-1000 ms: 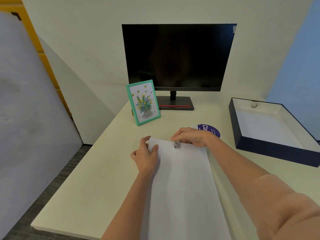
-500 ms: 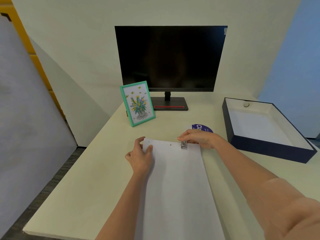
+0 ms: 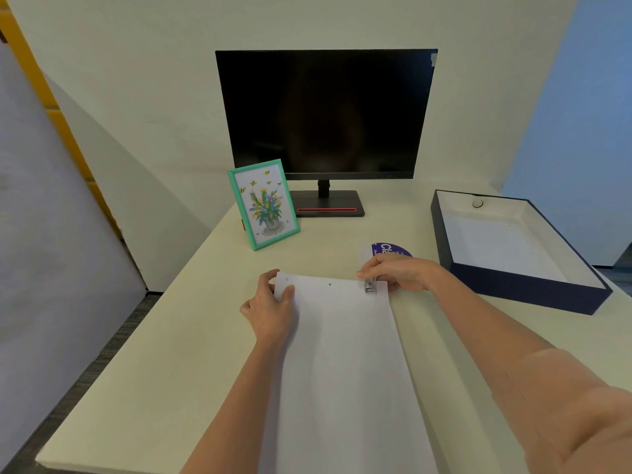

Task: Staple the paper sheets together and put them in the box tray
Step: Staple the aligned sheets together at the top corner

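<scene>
White paper sheets (image 3: 345, 364) lie lengthwise on the pale desk in front of me. My left hand (image 3: 270, 307) pinches their far left corner, thumb on top. My right hand (image 3: 398, 270) grips a small metal stapler (image 3: 369, 285) whose jaws sit over the far edge near the right corner. Two small marks show along that edge to the stapler's left. The dark blue box tray (image 3: 519, 289) with a white inside stands to the right, apart from the sheets.
A black monitor (image 3: 325, 114) stands at the back of the desk. A green-framed flower picture (image 3: 263, 203) leans to its left. A purple round sticker (image 3: 390, 249) lies behind my right hand. A small round object (image 3: 477, 203) sits in the tray's far end.
My right hand has slid the stapler rightward along the sheets' far edge, from the middle to near the right corner. My left hand has kept its hold on the left corner.
</scene>
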`<state>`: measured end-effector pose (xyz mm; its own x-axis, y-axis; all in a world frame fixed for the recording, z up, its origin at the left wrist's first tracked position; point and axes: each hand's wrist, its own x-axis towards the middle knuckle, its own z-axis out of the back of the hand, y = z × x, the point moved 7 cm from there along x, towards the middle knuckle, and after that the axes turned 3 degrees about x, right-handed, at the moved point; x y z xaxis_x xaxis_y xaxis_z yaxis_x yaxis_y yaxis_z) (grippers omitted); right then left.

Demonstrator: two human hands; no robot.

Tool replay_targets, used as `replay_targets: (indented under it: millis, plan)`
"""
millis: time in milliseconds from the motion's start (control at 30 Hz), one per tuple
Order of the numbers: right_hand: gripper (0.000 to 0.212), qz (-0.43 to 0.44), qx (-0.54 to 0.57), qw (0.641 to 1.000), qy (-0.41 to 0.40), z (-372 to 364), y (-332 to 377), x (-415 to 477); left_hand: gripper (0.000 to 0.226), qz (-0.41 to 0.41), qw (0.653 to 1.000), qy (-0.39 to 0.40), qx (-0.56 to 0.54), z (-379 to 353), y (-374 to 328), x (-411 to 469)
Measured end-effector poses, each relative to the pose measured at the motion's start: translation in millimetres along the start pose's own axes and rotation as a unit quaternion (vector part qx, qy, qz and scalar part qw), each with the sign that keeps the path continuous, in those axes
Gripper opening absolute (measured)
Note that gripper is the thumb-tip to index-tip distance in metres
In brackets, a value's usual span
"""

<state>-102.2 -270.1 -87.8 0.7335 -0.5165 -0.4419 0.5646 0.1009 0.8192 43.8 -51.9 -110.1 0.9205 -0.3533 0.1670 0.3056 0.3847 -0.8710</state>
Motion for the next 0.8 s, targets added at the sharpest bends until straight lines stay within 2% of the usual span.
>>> replay_targets:
  millis: [333, 800]
  plan:
    - [0.013, -0.011, 0.007, 1.000, 0.011, -1.1, 2.9, -5.8, 0.037, 0.004, 1.000, 0.000, -0.003, -1.8, 2.2, 2.0]
    - [0.015, -0.030, -0.015, 0.999, 0.019, 0.6, 3.3, -6.5, 0.037, -0.003, 1.000, 0.001, 0.009, 0.3, -1.9, -0.2]
